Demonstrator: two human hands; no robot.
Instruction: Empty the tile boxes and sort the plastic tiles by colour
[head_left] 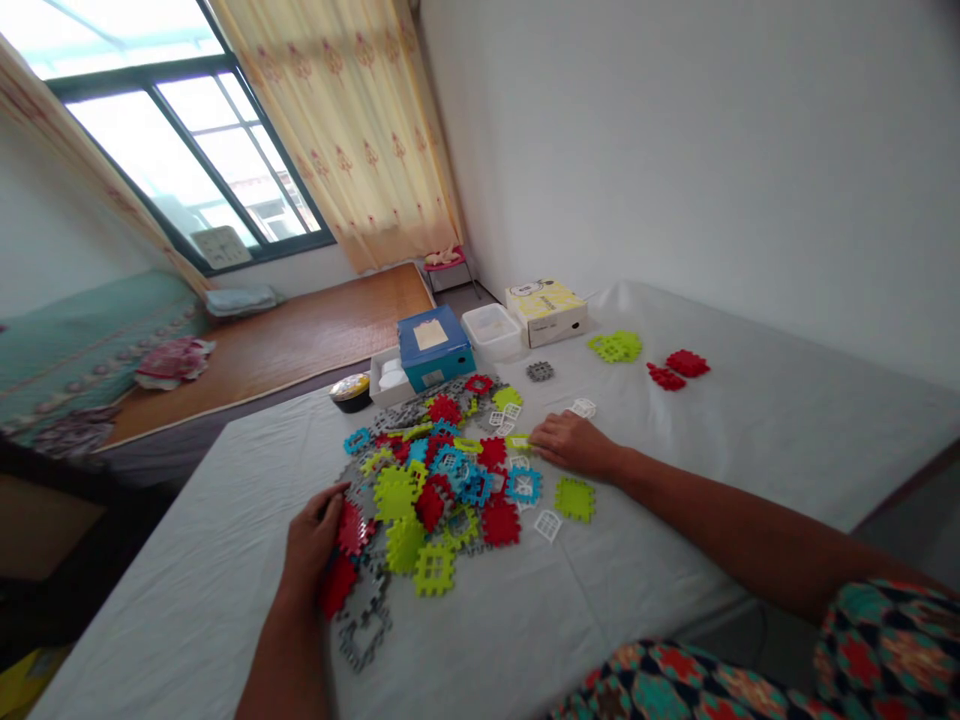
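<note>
Our right hand (574, 443) hides one end of a green piece (517, 441); our left hand (311, 535) is right by a red piece (354, 528). We cannot tell if either grips anything.

R hand (571, 443) palm-down, fingers (541, 432) bent, R arm (712, 510) stretched inward; L hand (310, 537) part-curled, L forearm (289, 650) angled fwd.

Overlapping layers hide the lower pieces of the plastic pile (442, 485), and the right hand (571, 440) covers one end of a lime-green piece (517, 441) (whether it grips or only touches, I cannot tell). The left forearm (289, 650) and the patterned garment (682, 685) are cut off by the bottom edge, while the small lettering on the yellow-and-white box (561, 326) is too tiny to read.
</note>
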